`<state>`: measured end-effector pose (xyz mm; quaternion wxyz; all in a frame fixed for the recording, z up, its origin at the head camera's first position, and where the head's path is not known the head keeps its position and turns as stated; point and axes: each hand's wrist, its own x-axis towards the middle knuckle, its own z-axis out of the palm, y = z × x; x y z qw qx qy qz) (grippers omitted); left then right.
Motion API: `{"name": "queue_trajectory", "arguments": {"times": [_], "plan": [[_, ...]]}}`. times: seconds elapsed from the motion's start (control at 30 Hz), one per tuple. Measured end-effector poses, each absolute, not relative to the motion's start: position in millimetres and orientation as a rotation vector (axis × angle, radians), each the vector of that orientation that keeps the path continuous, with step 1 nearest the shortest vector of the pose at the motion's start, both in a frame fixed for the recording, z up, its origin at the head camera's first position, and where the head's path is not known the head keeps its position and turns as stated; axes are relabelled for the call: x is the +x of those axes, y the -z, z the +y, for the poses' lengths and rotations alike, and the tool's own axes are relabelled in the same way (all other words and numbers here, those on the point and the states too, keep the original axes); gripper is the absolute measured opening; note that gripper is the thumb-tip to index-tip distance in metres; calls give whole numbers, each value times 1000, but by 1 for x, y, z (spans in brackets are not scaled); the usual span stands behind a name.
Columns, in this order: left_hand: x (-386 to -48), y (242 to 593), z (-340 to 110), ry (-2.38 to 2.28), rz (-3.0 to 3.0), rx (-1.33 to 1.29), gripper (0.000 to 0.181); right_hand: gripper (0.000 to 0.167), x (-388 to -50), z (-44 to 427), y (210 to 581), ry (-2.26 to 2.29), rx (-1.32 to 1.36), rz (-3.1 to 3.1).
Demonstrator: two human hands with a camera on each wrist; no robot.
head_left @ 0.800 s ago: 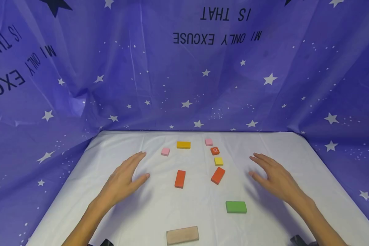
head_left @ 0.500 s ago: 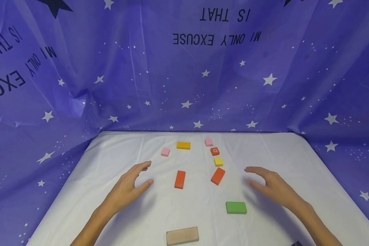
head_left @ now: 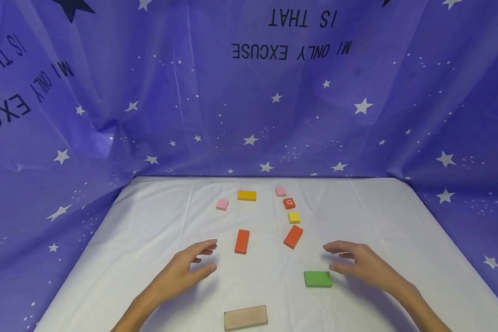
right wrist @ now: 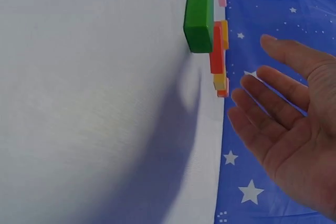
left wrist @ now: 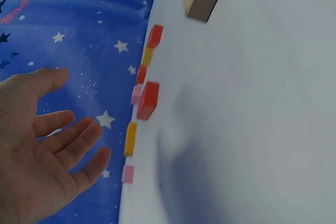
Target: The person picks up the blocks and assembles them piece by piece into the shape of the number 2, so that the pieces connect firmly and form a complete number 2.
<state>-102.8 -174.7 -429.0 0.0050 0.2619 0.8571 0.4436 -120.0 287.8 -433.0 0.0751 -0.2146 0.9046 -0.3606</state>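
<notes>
My left hand [head_left: 186, 272] hovers above the table with fingers loosely bent and thumb apart, left of a red block [head_left: 242, 242]. Nothing is between its fingers in the left wrist view either, where the palm [left wrist: 37, 166] shows. Across the table, my right hand [head_left: 363, 265] hovers with fingers relaxed, just right of a green block [head_left: 317, 279], which it does not hold. A second red block [head_left: 293, 237] lies tilted between the hands. Nearest me lies a plain wooden block [head_left: 246, 317].
Farther back on the white cloth [head_left: 157, 198] lie a yellow cube [head_left: 294, 217], an orange-red cube [head_left: 289, 203] with a white letter, two pink cubes [head_left: 222, 204] and a yellow-orange block [head_left: 246, 196]. A purple star-printed curtain [head_left: 216, 115] hangs behind and at the sides.
Both hands have come down toward the near side of the table and inward, and their fingers have bent a little more. The blocks have stayed in place.
</notes>
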Motion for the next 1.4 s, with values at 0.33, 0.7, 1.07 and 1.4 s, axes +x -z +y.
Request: {"name": "queue_trajectory", "arguments": {"times": [0.33,0.7,1.07,1.4], "plan": [[-82,441,-164,-1497,2367,875,50,43,-114,289,444,1118,-660,2546],[-63,458,-150,-1431,2237,881,51,44,-111,287,450,1096,-730,2543],[-56,464,-136,-1220,2243,887,42,42,-113,285,455,1055,-761,2557],[-55,471,-125,-1132,2424,1080,33,36,-115,286,458,1059,-804,2571]]}}
